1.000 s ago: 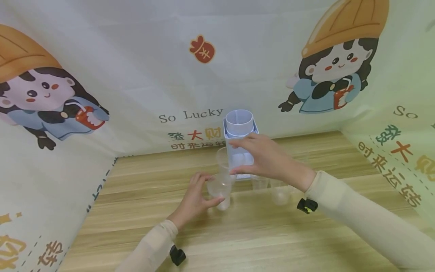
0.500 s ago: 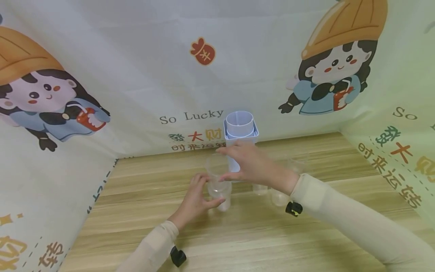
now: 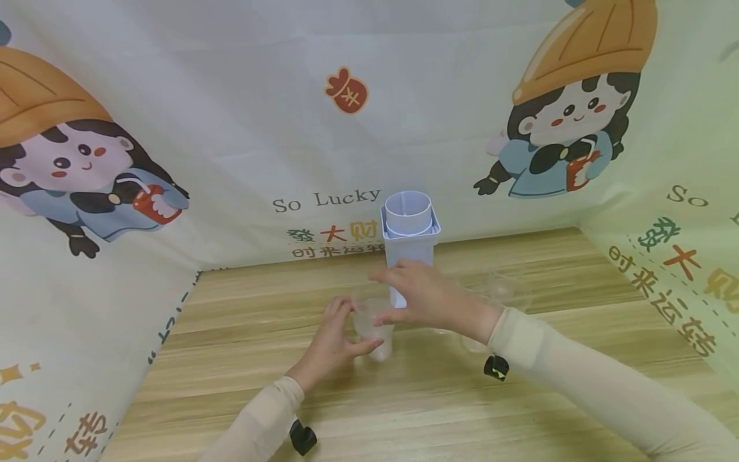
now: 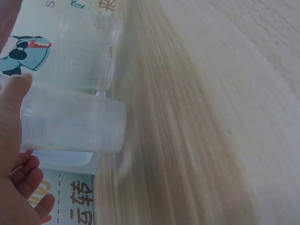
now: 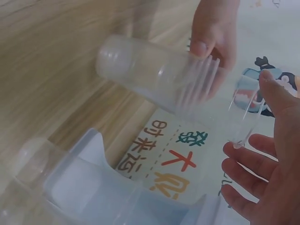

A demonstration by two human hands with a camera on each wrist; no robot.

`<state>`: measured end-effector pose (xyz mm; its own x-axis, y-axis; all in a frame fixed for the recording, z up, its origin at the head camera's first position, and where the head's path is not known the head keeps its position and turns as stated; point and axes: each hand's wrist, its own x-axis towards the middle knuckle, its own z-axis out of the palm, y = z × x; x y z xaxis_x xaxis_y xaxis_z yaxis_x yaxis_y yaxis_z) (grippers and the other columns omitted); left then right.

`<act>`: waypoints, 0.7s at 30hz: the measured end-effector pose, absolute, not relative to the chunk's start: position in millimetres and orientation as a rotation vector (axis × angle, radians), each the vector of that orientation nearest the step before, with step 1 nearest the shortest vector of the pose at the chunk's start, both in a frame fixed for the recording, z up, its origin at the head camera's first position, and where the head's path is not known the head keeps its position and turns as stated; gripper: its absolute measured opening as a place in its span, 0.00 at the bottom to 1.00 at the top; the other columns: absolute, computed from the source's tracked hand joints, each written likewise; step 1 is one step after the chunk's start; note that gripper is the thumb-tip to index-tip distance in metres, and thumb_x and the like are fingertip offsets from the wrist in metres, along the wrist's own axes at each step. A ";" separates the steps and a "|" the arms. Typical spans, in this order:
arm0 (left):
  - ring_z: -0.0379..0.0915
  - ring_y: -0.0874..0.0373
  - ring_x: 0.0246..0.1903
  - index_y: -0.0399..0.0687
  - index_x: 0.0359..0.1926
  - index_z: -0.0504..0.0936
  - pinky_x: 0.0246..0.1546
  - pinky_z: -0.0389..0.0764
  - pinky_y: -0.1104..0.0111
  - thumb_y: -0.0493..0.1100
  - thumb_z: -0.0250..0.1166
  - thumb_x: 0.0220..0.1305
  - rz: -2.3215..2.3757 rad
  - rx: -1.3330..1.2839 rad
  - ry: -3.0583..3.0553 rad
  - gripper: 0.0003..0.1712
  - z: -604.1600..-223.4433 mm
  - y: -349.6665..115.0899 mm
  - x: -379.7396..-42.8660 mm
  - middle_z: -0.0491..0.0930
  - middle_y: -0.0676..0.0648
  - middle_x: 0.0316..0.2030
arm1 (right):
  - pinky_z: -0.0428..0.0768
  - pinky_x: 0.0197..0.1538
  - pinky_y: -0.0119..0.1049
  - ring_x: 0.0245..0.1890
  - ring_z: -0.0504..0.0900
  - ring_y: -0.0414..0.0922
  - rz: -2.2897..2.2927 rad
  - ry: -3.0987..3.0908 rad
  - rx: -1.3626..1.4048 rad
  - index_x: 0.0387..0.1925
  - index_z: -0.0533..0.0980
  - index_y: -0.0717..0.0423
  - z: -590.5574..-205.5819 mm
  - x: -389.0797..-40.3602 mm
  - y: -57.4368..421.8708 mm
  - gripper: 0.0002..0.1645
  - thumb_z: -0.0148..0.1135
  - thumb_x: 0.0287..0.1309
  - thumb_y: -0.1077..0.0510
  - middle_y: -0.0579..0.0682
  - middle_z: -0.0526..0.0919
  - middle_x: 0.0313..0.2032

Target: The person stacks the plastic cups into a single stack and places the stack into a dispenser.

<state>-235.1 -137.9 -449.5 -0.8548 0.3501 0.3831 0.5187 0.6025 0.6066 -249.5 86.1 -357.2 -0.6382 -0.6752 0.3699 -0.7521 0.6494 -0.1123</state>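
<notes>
My left hand (image 3: 337, 340) grips a stack of nested clear plastic cups (image 4: 70, 122) standing on the wooden table, thumb and fingers round its upper part. Above it my right hand (image 3: 424, 292) pinches the rim of one more clear plastic cup (image 5: 244, 110), thumb and fingers on opposite sides. That cup's lower part sits inside the stack, its rim sticking out beyond the other rims. Just behind the hands stands a pale blue cup dispenser (image 3: 412, 247), a tall box with a round tube on top; the right hand covers part of its front.
More clear plastic cups (image 3: 502, 285) stand right of the dispenser, partly behind my right forearm. They also show beyond the stack in the left wrist view. A printed cloth (image 3: 248, 128) hangs behind and on both sides of the table (image 3: 248, 321).
My right hand has come left and then down with a clear cup, from beside the dispenser to the stack's mouth. The left hand has stayed round the stack.
</notes>
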 end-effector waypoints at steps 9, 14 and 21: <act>0.66 0.44 0.62 0.44 0.56 0.74 0.64 0.72 0.48 0.49 0.80 0.46 -1.086 -0.715 -2.603 0.38 -450.7 -137.7 -235.5 0.71 0.41 0.58 | 0.83 0.48 0.43 0.48 0.82 0.48 0.362 -2.621 1.112 0.63 0.73 0.51 -365.3 -244.4 80.9 0.45 0.67 0.50 0.30 0.49 0.85 0.53; 0.65 0.43 0.62 0.42 0.57 0.74 0.65 0.72 0.48 0.49 0.80 0.46 -1.067 -0.712 -2.606 0.39 -451.2 -137.6 -235.8 0.72 0.41 0.58 | 0.83 0.47 0.42 0.46 0.83 0.48 0.363 -2.617 1.131 0.62 0.74 0.52 -370.7 -244.9 79.4 0.44 0.69 0.49 0.32 0.51 0.86 0.51; 0.65 0.44 0.62 0.40 0.58 0.74 0.65 0.72 0.49 0.49 0.80 0.46 -1.066 -0.718 -2.603 0.40 -452.0 -138.5 -235.7 0.72 0.41 0.58 | 0.82 0.51 0.44 0.49 0.83 0.49 0.374 -2.645 1.125 0.62 0.74 0.52 -374.9 -245.4 80.4 0.44 0.69 0.49 0.32 0.51 0.86 0.53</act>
